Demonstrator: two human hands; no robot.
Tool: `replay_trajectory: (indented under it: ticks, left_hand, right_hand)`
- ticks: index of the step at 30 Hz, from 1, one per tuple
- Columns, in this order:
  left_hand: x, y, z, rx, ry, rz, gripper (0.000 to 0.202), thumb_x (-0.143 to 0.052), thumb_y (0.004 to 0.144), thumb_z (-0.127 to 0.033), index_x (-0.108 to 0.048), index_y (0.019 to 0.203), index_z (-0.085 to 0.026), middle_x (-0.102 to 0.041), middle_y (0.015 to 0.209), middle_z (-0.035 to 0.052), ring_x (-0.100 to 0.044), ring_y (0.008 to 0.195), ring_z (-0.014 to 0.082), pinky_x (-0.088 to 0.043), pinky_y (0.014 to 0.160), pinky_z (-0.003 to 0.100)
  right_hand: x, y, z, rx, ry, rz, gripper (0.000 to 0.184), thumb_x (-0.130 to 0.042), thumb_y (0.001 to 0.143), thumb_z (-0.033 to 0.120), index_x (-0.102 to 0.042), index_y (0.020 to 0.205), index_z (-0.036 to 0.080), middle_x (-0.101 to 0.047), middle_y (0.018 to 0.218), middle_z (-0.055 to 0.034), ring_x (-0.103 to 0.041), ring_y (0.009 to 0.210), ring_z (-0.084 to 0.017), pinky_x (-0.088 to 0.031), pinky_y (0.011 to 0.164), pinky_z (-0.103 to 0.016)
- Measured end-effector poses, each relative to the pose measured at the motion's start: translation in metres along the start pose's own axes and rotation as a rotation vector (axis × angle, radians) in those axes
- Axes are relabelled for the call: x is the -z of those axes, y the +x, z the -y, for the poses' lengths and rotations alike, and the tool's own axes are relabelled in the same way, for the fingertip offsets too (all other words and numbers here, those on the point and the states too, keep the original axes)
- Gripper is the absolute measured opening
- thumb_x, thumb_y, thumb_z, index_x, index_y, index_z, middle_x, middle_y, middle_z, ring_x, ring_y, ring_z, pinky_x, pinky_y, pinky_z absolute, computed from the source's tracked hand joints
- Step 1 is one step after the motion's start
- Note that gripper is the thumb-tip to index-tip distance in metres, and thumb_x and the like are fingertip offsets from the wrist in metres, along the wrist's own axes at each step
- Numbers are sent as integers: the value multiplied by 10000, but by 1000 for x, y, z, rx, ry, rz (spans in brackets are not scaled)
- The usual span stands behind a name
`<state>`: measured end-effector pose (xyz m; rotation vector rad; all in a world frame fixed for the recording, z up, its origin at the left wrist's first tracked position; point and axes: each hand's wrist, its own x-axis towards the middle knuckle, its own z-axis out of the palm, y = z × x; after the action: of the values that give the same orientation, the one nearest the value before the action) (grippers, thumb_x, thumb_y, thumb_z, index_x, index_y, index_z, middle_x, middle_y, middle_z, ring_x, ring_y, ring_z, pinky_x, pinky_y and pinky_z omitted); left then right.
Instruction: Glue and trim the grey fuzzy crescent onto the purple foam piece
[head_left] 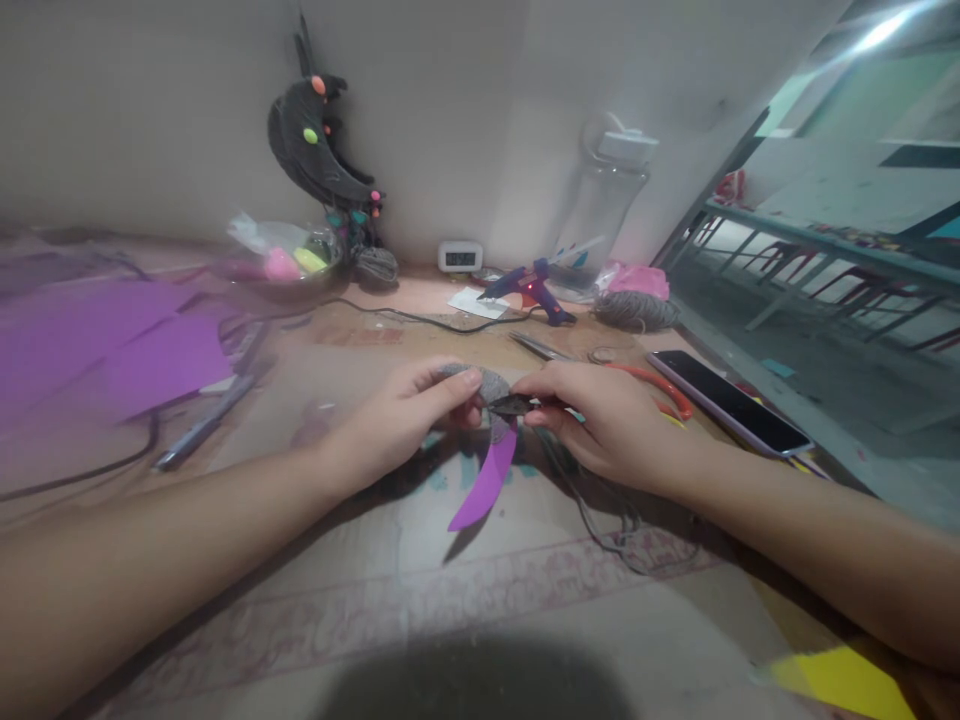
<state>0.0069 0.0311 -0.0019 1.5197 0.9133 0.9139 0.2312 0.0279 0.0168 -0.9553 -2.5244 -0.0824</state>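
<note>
My left hand [431,400] is closed on a curved purple crescent piece [486,485], thumb on top. Grey yarn [493,384] covers the upper part of the crescent, while its lower tip hangs bare and purple above the table. Close against it, my right hand [592,415] pinches a small dark pointed thing [511,405], its tip touching the crescent near the edge of the yarn. Its kind is hard to make out, since the fingers hide part of it. Loose grey yarn strands [619,540] trail on the table below my right hand.
Scissors with orange handles [660,385] and a phone [731,400] lie to the right. Behind are a blue glue gun [532,288], a small clock [460,257], a clear bottle [604,205] and a yarn ball [636,311]. Purple sheets [112,340] and a pen [202,425] lie left.
</note>
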Motion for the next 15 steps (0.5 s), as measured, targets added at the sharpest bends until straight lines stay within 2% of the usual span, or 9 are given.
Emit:
replay_trajectory:
  ticks: [7,15]
  left_hand:
    - [0,1,1,-13,-12,14,247,-566,880,-392,-627,761,-184,-606,679,-12,-551,635,121,-432,607,226]
    - [0,1,1,27,-20,6,229,-579,869,-389,-624,768,-188,-603,675,-14,-536,604,120,-409,563,223]
  right_hand:
    - [1,0,0,8,-48,-5,217,-492,943,260,-659,1057,181,-735,933,-63,-667,810,-180,-458,686,-271]
    - [2,1,-1,149,-204,-54,216,-466,962,260,-653,1015,165,-699,783,-56,-615,707,-176,-380,610,-274]
